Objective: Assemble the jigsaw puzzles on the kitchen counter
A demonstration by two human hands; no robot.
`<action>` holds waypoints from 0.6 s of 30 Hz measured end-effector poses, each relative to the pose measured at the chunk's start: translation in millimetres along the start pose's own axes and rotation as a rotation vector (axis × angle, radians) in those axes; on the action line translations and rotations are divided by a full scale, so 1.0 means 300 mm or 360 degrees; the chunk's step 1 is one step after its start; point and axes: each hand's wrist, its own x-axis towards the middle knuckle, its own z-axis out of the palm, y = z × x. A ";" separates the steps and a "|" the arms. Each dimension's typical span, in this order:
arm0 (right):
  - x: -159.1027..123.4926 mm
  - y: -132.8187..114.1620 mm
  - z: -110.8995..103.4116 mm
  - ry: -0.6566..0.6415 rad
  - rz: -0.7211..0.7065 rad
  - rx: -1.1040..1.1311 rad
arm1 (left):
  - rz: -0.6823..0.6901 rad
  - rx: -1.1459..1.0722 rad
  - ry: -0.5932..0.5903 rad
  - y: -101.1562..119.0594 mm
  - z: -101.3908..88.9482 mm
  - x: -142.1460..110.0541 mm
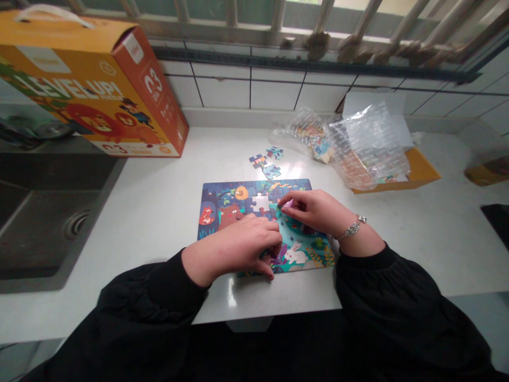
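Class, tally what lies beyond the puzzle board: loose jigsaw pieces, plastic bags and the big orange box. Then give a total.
Loose jigsaw pieces: 3
Plastic bags: 2
Orange box: 1
Total: 6

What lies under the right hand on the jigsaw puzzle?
The right hand covers the teal part of the jigsaw puzzle, its fingertips at a teal piece near the gap. What is printed under the palm is hidden; only teal picture shows around it.
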 end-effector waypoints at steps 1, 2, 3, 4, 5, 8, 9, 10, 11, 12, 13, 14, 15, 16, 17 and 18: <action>0.000 0.000 0.000 0.0006 -0.0006 0.0000 | 0.0013 -0.0009 0.0000 -0.002 -0.001 -0.001; 0.000 0.001 0.001 0.0012 -0.0008 0.0001 | 0.0029 -0.0026 -0.0003 -0.006 -0.002 -0.002; -0.001 0.002 0.001 0.0012 -0.0008 0.0006 | 0.0052 -0.0050 -0.0006 -0.010 -0.003 -0.004; -0.001 0.003 0.001 0.0006 -0.0005 0.0013 | 0.0080 -0.0079 -0.0004 -0.014 -0.004 -0.005; -0.001 0.004 0.001 -0.0006 0.0001 0.0025 | 0.0111 -0.0109 0.0005 -0.018 -0.006 -0.006; -0.003 0.007 0.002 -0.0029 0.0013 0.0054 | 0.0182 -0.0181 0.0041 -0.023 -0.013 -0.008; -0.003 0.008 0.003 -0.0026 0.0012 0.0057 | 0.0185 -0.0194 0.0050 -0.023 -0.015 -0.008; -0.004 0.009 0.004 -0.0019 0.0008 0.0058 | 0.0181 -0.0202 0.0054 -0.021 -0.017 -0.008; -0.004 0.009 0.005 -0.0011 0.0002 0.0057 | 0.0172 -0.0202 0.0058 -0.020 -0.018 -0.008; -0.004 0.010 0.005 -0.0004 -0.0003 0.0056 | 0.0162 -0.0193 0.0061 -0.019 -0.017 -0.008; -0.004 0.010 0.006 0.0000 -0.0006 0.0056 | 0.0155 -0.0177 0.0063 -0.018 -0.016 -0.007; -0.004 0.010 0.006 0.0001 -0.0007 0.0055 | 0.0147 -0.0158 0.0061 -0.018 -0.014 -0.007; -0.004 0.010 0.006 0.0003 -0.0008 0.0053 | 0.0141 -0.0139 0.0059 -0.018 -0.011 -0.007; -0.004 0.009 0.006 0.0004 -0.0009 0.0049 | 0.0137 -0.0124 0.0061 -0.019 -0.008 -0.008; -0.003 0.009 0.006 0.0004 -0.0011 0.0045 | 0.0137 -0.0116 0.0062 -0.021 -0.006 -0.008; -0.003 0.008 0.005 0.0004 -0.0013 0.0042 | 0.0139 -0.0112 0.0063 -0.022 -0.004 -0.008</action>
